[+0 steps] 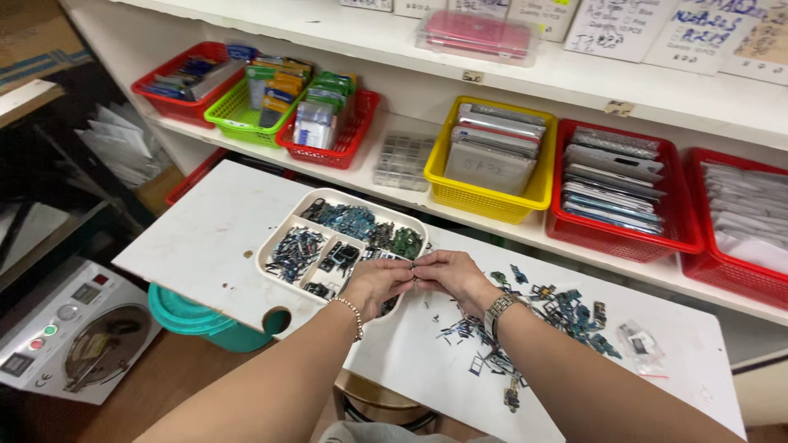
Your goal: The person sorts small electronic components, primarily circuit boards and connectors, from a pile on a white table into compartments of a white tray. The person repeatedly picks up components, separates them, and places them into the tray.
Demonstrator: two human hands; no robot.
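small part (415, 277) pinched over tray (275, 238) of components.

Both hands, left hand (376, 281) and right hand (453, 275), meet fingertip to fingertip over the near edge of a divided tray (283, 230) on a table (205, 238); loose small parts (542, 308) lie scattered to their right; baskets (492, 201) line the shelf behind

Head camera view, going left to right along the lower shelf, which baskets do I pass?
Red plastic basket of flat packets → lime-green plastic basket → small red basket of green-labelled packets → clear compartment box → yellow basket of grey sleeves → large red basket of grey sleeves → red basket at the right edge.
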